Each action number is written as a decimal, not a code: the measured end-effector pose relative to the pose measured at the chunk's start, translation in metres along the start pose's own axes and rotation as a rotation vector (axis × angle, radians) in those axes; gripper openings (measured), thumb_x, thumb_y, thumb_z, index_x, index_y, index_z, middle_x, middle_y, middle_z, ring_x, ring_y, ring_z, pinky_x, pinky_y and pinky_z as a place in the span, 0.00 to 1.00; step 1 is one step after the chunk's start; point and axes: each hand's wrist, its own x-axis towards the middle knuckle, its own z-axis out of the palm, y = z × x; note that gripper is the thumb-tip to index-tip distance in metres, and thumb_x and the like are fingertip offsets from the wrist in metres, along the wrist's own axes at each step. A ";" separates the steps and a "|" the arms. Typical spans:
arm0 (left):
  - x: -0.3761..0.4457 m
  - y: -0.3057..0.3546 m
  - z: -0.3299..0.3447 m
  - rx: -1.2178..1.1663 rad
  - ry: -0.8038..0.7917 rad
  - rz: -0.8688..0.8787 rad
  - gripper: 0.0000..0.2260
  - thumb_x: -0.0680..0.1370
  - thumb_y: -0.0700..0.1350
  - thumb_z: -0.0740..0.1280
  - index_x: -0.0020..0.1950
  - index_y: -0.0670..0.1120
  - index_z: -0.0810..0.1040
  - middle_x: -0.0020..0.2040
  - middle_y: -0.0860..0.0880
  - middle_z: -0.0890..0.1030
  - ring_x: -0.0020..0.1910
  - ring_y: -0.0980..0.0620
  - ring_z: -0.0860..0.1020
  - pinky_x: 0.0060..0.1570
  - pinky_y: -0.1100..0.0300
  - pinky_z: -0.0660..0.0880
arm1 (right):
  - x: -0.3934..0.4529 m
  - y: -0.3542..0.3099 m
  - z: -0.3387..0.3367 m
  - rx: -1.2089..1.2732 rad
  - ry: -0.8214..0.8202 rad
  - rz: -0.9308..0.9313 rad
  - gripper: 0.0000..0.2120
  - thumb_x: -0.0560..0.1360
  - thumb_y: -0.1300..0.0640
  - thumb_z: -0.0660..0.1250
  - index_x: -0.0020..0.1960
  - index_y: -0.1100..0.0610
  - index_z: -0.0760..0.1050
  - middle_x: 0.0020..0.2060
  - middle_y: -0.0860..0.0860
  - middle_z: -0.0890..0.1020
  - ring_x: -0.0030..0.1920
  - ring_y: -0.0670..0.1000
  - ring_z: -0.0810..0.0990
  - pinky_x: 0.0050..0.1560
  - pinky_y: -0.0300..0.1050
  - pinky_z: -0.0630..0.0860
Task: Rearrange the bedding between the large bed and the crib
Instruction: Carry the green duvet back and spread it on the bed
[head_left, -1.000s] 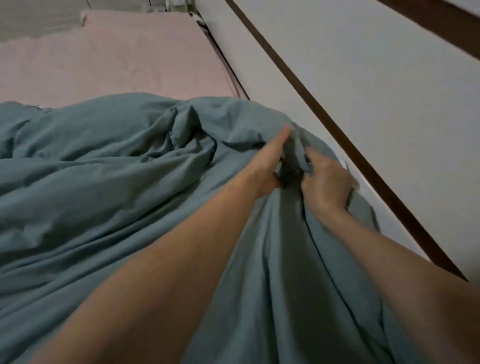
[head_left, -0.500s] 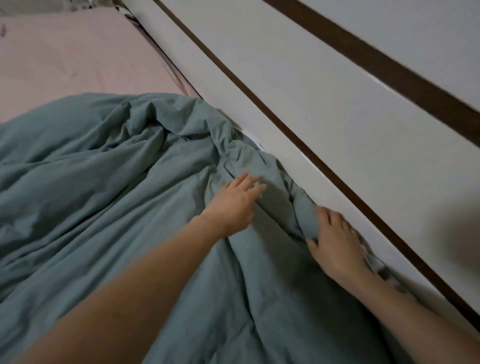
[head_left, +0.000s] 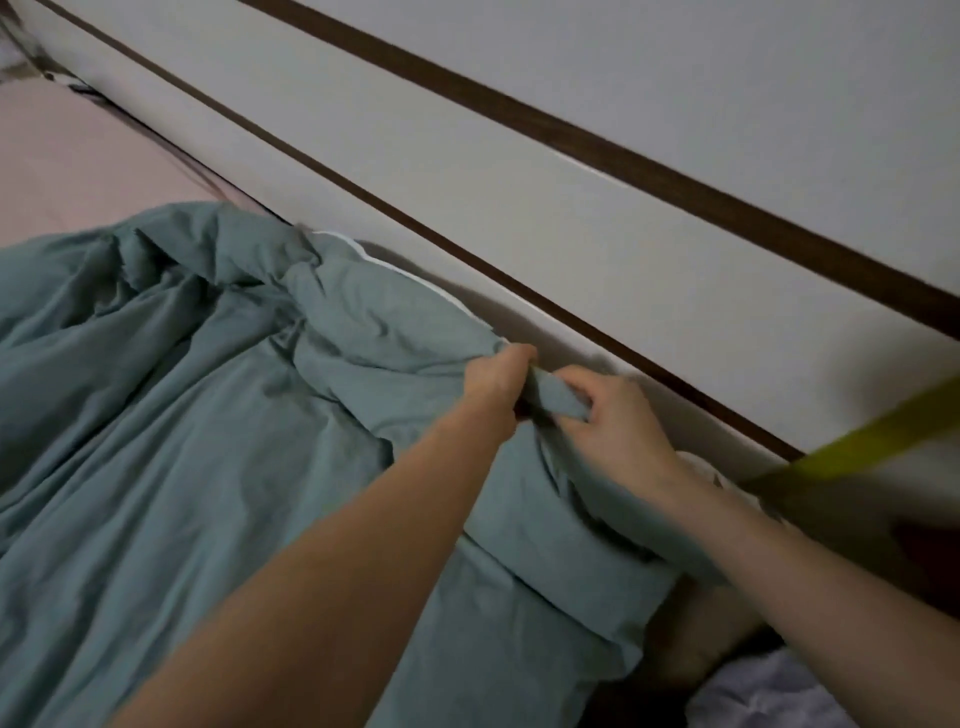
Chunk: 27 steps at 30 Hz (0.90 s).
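A rumpled teal duvet (head_left: 197, 415) covers most of the bed, its edge lying against the white headboard. My left hand (head_left: 493, 382) grips a bunched fold of the duvet near that edge. Right beside it, my right hand (head_left: 613, 421) pinches the same fold between thumb and fingers. A thin white inner edge (head_left: 415, 280) of the duvet shows along the headboard side. Beyond the duvet, the pink sheet (head_left: 78, 171) of the bed lies bare at the upper left.
The white headboard (head_left: 571, 218) with two dark brown stripes runs diagonally across the right. A blurred yellow strap (head_left: 857, 441) crosses the right edge. Pale lilac cloth (head_left: 753, 696) lies at the bottom right, below the duvet's corner.
Both hands came together again and took hold of one fold at the duvet's edge; half a second ago they lay apart on the cloth. The view swung right along the headboard.
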 end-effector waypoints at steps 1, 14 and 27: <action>-0.006 -0.001 0.006 -0.005 0.025 0.037 0.18 0.73 0.39 0.66 0.61 0.38 0.70 0.55 0.40 0.76 0.55 0.41 0.77 0.57 0.45 0.76 | -0.014 0.005 0.001 -0.114 -0.018 0.029 0.16 0.73 0.51 0.69 0.60 0.48 0.72 0.46 0.44 0.81 0.47 0.46 0.81 0.47 0.44 0.79; -0.103 0.048 0.071 -0.161 -0.146 0.354 0.14 0.73 0.25 0.51 0.34 0.39 0.70 0.25 0.46 0.72 0.26 0.50 0.75 0.26 0.64 0.74 | -0.054 0.045 -0.067 -0.141 0.106 0.281 0.20 0.69 0.51 0.72 0.57 0.57 0.72 0.54 0.56 0.76 0.57 0.59 0.75 0.54 0.49 0.72; -0.053 0.036 0.093 -0.209 -0.086 0.313 0.14 0.73 0.24 0.49 0.40 0.36 0.71 0.36 0.44 0.70 0.33 0.48 0.71 0.33 0.59 0.73 | -0.035 0.104 -0.043 0.014 0.069 0.339 0.16 0.71 0.52 0.69 0.53 0.62 0.79 0.48 0.57 0.82 0.51 0.57 0.81 0.44 0.43 0.74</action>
